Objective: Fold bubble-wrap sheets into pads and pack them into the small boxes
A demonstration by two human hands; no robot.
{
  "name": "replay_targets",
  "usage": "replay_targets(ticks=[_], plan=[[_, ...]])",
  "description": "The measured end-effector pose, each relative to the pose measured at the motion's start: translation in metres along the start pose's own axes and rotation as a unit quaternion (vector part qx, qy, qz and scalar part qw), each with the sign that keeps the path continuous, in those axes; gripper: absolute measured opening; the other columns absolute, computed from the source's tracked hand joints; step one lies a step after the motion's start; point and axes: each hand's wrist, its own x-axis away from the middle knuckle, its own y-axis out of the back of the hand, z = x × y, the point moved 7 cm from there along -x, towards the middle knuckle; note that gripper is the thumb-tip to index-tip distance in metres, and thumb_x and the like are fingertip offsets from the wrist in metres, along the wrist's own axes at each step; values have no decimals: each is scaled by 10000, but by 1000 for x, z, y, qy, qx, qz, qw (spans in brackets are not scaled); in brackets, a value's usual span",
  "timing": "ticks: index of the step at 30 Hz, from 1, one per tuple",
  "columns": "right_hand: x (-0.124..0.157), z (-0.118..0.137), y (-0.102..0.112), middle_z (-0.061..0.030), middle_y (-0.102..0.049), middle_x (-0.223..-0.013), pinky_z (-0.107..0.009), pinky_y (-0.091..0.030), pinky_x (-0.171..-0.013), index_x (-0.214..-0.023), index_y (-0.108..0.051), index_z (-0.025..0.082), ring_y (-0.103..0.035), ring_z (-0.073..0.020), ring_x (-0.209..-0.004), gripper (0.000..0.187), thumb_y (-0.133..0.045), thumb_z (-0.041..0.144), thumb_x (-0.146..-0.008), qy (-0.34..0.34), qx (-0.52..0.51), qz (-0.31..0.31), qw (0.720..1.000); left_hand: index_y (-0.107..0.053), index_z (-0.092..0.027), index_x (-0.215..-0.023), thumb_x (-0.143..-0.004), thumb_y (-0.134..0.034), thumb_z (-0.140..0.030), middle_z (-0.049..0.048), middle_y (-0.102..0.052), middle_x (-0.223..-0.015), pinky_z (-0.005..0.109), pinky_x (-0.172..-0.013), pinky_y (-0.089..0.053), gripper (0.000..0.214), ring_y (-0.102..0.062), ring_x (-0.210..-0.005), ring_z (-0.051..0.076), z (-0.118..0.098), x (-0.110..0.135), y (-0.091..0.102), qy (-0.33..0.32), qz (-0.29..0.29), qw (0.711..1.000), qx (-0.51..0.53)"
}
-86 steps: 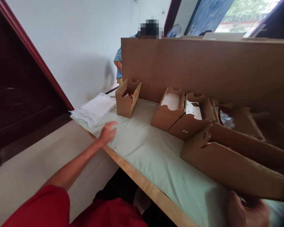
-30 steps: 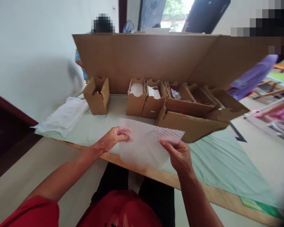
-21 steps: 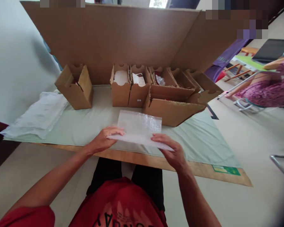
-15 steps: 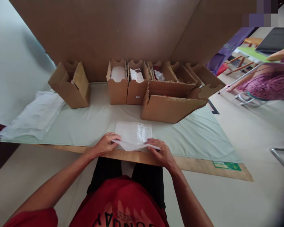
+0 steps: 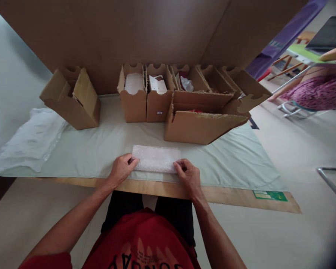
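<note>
A folded piece of bubble wrap (image 5: pixel 156 158) lies flat on the pale green cloth, close to the table's front edge. My left hand (image 5: pixel 122 170) pinches its left end between thumb and fingers. At the opposite end, my right hand (image 5: pixel 188 175) grips the lower right corner, with the thumb on top. Whether anything is inside the fold cannot be made out.
Behind the wrap stand several open cardboard boxes, among them a wide front box (image 5: pixel 196 127) and one with a white card (image 5: pixel 157 85). A separate box (image 5: pixel 72 99) and clear plastic sheets (image 5: pixel 30 138) are at left. A person (image 5: pixel 316 86) sits at right.
The near edge of the bubble wrap, lifted and curved before, now lies folded over flat. Both hands have moved slightly forward with it. The view has shifted a little.
</note>
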Motion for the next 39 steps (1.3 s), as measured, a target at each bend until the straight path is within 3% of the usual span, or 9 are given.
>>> replay_targets(ticks=[9, 13, 16, 22, 27, 30, 33, 36, 39], plan=[[3, 4, -6, -106, -700, -852, -375, -439, -781, -1100, -693, 157, -590, -265, -825, 343, -535, 428, -962, 86, 184, -78, 976, -631, -202, -879, -907, -601, -324, 56, -689, -857, 292, -693, -410, 129, -632, -790, 211, -5, -3, -11, 22, 12, 982, -188], [-3, 6, -1, -154, -692, -1083, -405, -425, -815, -1178, -665, 168, -572, -295, -928, 380, -549, 462, -966, 97, 240, -69, 964, -597, -179, -1234, -906, -631, -350, 122, -700, -1125, 329, -776, -492, 371, -686, -994, 278, -3, 1, -3, 26, -19, 979, -203], [-13, 6, -2, -164, -670, -1111, -416, -420, -819, -1110, -686, 173, -568, -305, -942, 351, -578, 467, -952, 87, 257, -38, 962, -556, -155, -1316, -914, -617, -337, 141, -698, -1148, 354, -779, -507, 445, -691, -1024, 306, -1, 0, -2, 41, 3, 977, -207], [-29, 12, -14, -129, -686, -979, -397, -440, -808, -864, -652, 204, -579, -274, -873, 150, -581, 328, -908, 82, 165, 13, 983, -544, -193, -1321, -922, -582, -307, 61, -723, -962, 313, -706, -467, 417, -703, -883, 249, -1, -5, -8, 58, 54, 978, -194], [-25, 7, -8, -9, -619, -710, -294, -411, -634, -796, -575, 227, -534, -169, -638, 197, -576, 398, -895, -20, -5, 50, 999, -537, -203, -1333, -897, -594, -348, 12, -688, -849, 310, -672, -458, 463, -685, -777, 226, 7, -4, -9, 70, 84, 978, -177], [-24, 11, 2, 17, -577, -676, -267, -403, -598, -793, -547, 231, -512, -143, -612, 196, -592, 401, -879, -36, -81, 45, 995, -508, -184, -1385, -870, -620, -412, 55, -699, -970, 356, -772, -521, 574, -688, -874, 251, 4, -9, 1, 48, 43, 988, -139], [-28, 21, 12, 11, -600, -712, -267, -442, -649, -793, -553, 235, -539, -148, -666, 165, -608, 373, -866, -3, -108, 35, 994, -505, -167, -1405, -855, -626, -443, 149, -656, -1260, 457, -1016, -497, 627, -617, -1191, 318, -16, -24, 14, -36, -14, 994, -104], [-34, 37, 20, 0, -638, -753, -286, -475, -720, -801, -577, 237, -568, -158, -714, 151, -623, 364, -871, 45, -108, 52, 992, -496, -190, -1439, -819, -656, -449, 157, -540, -1486, 516, -1160, -386, 690, -445, -1422, 348, -41, -45, 11, -109, 45, 991, -59], [-41, 54, 27, 2, -649, -760, -302, -489, -758, -808, -598, 240, -581, -162, -726, 152, -644, 371, -870, 84, -105, 78, 988, -598, -202, -1345, -779, -700, -467, 132, -625, -1398, 465, -1078, -463, 634, -556, -1308, 337, -57, -60, -3, -108, 193, 975, 17]])
